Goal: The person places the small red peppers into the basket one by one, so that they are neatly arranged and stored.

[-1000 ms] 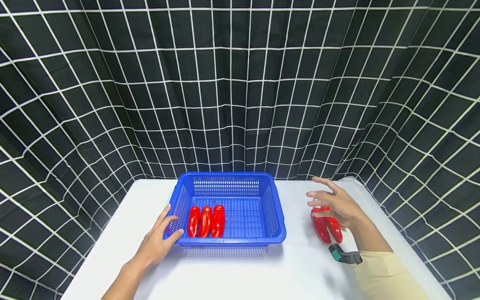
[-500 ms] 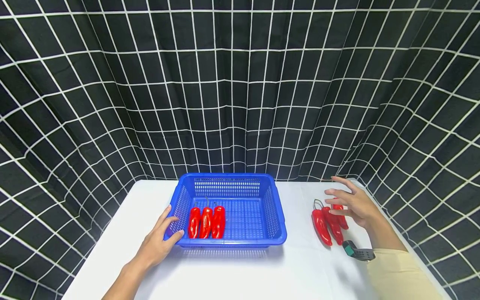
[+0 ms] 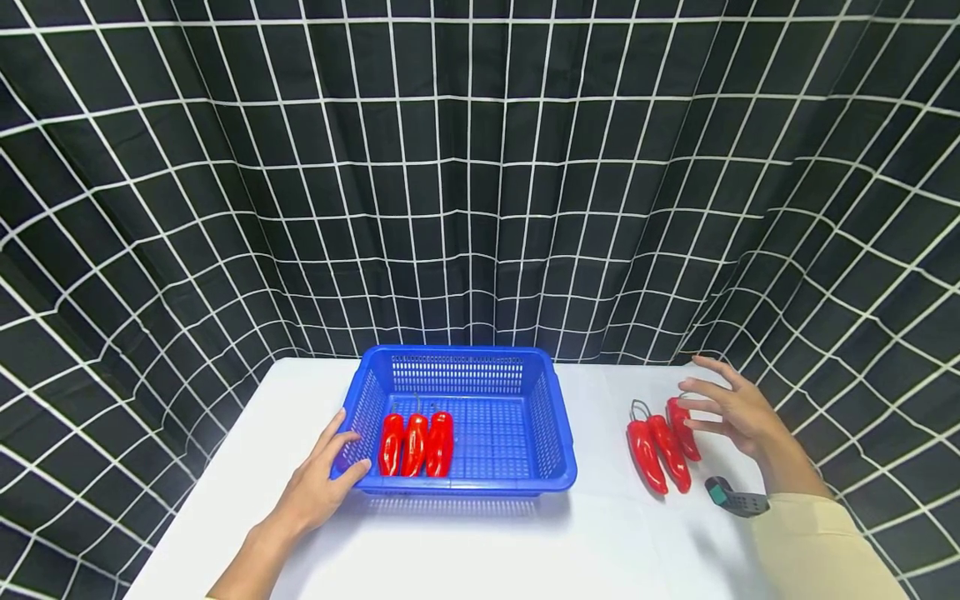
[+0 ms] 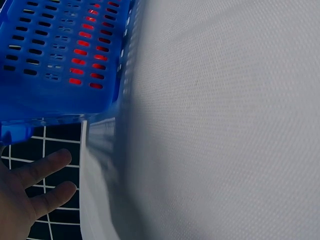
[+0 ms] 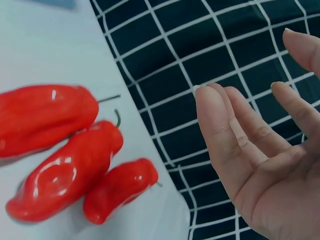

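My left hand (image 3: pixel 318 479) rests at the near left corner of a blue plastic basket (image 3: pixel 501 482), its fingers spread and thumb over the rim. In the left wrist view, two of its fingers (image 4: pixel 47 167) stick out straight beside the basket wall (image 4: pixel 55 97). Inside, at the left, three red peppers (image 3: pixel 391 446) lie side by side. On the right, my right hand (image 3: pixel 738 412) hovers with spread fingers, holding nothing. Beside it lie three more red peppers, a left one (image 3: pixel 647 457), a middle one (image 3: pixel 670 452) and a right one (image 3: pixel 683 427), partly behind the fingertips.
A white table (image 3: pixel 465 554) carries everything. Black curtains with a white grid (image 3: pixel 495 208) stand behind and on both sides. A dark wristband (image 3: pixel 738 500) sits on the right wrist, below a pale yellow sleeve (image 3: pixel 817 542).
My right hand has moved to the right, away from over the peppers, and all three now show on the table. The left hand and basket have stayed in place.
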Demonstrator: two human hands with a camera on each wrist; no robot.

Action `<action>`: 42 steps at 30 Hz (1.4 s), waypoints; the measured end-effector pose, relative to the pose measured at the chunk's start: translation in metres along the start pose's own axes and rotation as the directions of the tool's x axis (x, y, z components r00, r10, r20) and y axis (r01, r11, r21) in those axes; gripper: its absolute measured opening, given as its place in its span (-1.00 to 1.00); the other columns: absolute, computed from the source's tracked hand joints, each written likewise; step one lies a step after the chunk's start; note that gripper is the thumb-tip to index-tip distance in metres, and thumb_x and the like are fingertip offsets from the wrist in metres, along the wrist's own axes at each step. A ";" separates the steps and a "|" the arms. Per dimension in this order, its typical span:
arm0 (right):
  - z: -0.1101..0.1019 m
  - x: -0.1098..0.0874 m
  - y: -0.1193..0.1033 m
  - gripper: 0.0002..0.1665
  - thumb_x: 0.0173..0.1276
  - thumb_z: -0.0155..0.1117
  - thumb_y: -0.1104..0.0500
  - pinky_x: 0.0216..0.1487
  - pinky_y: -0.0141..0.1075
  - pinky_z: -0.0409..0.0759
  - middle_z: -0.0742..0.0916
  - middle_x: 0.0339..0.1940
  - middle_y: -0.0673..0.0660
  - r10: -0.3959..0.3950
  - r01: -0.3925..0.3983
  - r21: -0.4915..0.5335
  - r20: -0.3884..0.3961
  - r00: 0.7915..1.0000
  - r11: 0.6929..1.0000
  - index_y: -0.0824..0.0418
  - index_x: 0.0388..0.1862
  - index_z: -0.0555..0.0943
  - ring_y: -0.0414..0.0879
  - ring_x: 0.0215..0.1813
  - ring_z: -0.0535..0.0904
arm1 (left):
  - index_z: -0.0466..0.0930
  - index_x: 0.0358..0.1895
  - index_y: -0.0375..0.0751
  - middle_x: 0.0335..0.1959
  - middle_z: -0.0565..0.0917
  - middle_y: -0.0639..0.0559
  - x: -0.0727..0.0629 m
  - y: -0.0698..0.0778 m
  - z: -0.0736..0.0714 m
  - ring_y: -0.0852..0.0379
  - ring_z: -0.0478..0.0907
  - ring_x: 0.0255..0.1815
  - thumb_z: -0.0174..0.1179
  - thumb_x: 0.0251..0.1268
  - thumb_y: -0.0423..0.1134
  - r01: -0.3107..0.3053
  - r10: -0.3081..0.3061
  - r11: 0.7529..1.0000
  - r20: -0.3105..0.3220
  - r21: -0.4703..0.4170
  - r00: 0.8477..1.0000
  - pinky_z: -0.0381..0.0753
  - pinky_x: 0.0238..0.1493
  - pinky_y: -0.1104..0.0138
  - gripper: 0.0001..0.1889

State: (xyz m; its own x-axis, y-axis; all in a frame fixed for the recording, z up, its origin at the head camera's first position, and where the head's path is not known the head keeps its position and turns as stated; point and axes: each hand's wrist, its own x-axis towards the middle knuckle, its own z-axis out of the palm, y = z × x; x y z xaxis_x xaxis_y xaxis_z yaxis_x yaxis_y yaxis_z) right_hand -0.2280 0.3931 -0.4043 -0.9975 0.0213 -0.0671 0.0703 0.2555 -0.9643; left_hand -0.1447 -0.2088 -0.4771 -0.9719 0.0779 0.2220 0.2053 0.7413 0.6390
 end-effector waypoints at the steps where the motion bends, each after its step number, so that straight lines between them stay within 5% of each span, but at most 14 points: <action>1: -0.001 0.001 0.001 -0.02 0.33 0.31 -0.07 -0.17 -0.04 0.65 0.62 -0.13 -0.12 0.007 -0.007 0.007 -0.002 1.000 1.000 -0.03 0.57 0.01 -0.25 -0.18 0.68 | 0.45 0.25 -0.08 0.55 0.00 -0.01 0.000 0.000 0.000 -0.33 0.09 0.42 0.14 0.34 0.11 0.002 -0.002 1.000 0.001 0.000 1.000 0.20 0.16 -0.35 -0.48; 5: -0.006 0.003 0.008 0.06 0.28 0.34 -0.13 -0.15 -0.05 0.65 0.59 -0.08 -0.07 0.042 -0.042 0.009 -0.023 0.999 0.999 -0.02 0.59 -0.04 -0.27 -0.19 0.67 | 0.45 0.26 -0.09 0.55 0.00 -0.01 0.000 0.001 0.000 -0.33 0.08 0.43 0.14 0.34 0.10 0.004 -0.004 1.000 0.001 0.003 1.000 0.19 0.16 -0.35 -0.48; 12: -0.012 0.008 0.023 0.07 0.29 0.30 -0.18 -0.11 -0.05 0.64 0.35 0.33 0.47 0.111 -0.112 -0.031 -0.049 0.993 0.993 0.04 0.59 -0.06 -0.08 -0.07 0.66 | 0.45 0.25 -0.09 0.55 0.00 -0.01 0.000 0.001 0.000 -0.32 0.08 0.43 0.12 0.35 0.12 0.000 0.000 1.000 -0.002 0.003 1.000 0.19 0.16 -0.35 -0.47; 19: -0.016 0.013 0.037 0.05 0.32 0.27 -0.18 -0.10 -0.04 0.64 0.25 0.39 0.52 0.167 -0.170 -0.033 -0.077 0.983 0.985 0.08 0.58 -0.06 -0.16 -0.16 0.64 | 0.46 0.24 -0.08 0.55 0.01 -0.01 -0.001 0.001 0.002 -0.33 0.09 0.42 0.13 0.34 0.11 0.000 0.000 1.000 -0.005 -0.005 1.000 0.20 0.15 -0.36 -0.49; 23: -0.016 0.016 0.043 0.09 0.29 0.28 -0.22 -0.10 -0.07 0.64 0.16 0.44 0.50 0.209 -0.212 -0.030 -0.080 0.975 0.977 0.06 0.59 -0.08 0.14 0.07 0.58 | 0.46 0.24 -0.06 0.55 0.01 0.00 -0.002 0.000 0.002 -0.34 0.11 0.41 0.13 0.34 0.11 0.007 -0.007 1.000 -0.006 0.005 1.000 0.21 0.14 -0.36 -0.50; 28: -0.014 0.020 0.049 0.11 0.28 0.29 -0.22 -0.12 -0.07 0.65 0.10 0.46 0.51 0.238 -0.241 -0.016 -0.098 0.966 0.970 0.08 0.58 -0.09 0.43 0.35 0.22 | 0.46 0.25 -0.07 0.55 0.00 0.01 -0.001 0.000 0.001 -0.33 0.10 0.42 0.12 0.34 0.13 0.006 -0.006 1.000 -0.005 0.008 1.000 0.20 0.14 -0.36 -0.48; 42: -0.010 0.026 0.065 0.11 0.31 0.28 -0.18 -0.13 -0.02 0.65 0.13 0.42 0.55 0.328 -0.339 -0.045 -0.165 0.930 0.940 0.12 0.58 -0.13 0.48 0.34 0.19 | 0.46 0.24 -0.06 0.55 -0.01 -0.01 0.000 0.001 0.001 -0.33 0.09 0.43 0.13 0.35 0.10 0.011 -0.011 1.000 -0.001 0.015 1.000 0.21 0.15 -0.35 -0.50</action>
State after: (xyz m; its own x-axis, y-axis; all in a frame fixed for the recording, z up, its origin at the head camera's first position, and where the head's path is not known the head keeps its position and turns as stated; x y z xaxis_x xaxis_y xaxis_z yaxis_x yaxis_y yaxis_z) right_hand -0.2491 0.4199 -0.4656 -0.9045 0.2626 -0.3361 0.4042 0.2761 -0.8720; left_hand -0.1444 -0.2075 -0.4768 -0.9741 0.0687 0.2156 0.1926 0.7520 0.6305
